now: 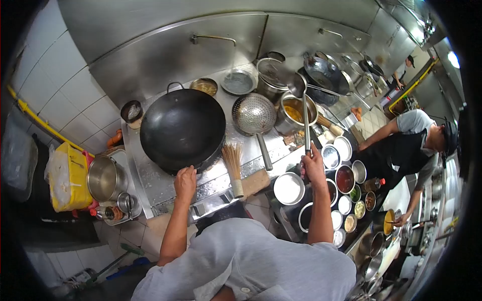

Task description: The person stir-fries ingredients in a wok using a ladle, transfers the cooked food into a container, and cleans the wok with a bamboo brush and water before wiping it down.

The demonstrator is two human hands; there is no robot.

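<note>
A large black wok [183,128] sits on the steel range, tilted so that its dark inside shows. At its near edge, my left hand [186,181] has its fingers closed on the rim or a handle hidden under them. My right hand [314,168] grips the long handle of a steel ladle [306,118], its bowl raised over the pot of orange-brown liquid [296,111]. Between my hands lie a bamboo wok brush [233,165] and a perforated strainer [254,114] with its handle toward me. Below my right hand stands a bowl of white contents [289,188].
A thin stream from the faucet [216,38] falls into a metal basin [238,82]. Several seasoning bowls [345,179] crowd the right side. A co-worker [406,145] leans over containers there. A yellow container [68,178] and a steel pot [107,179] stand at left.
</note>
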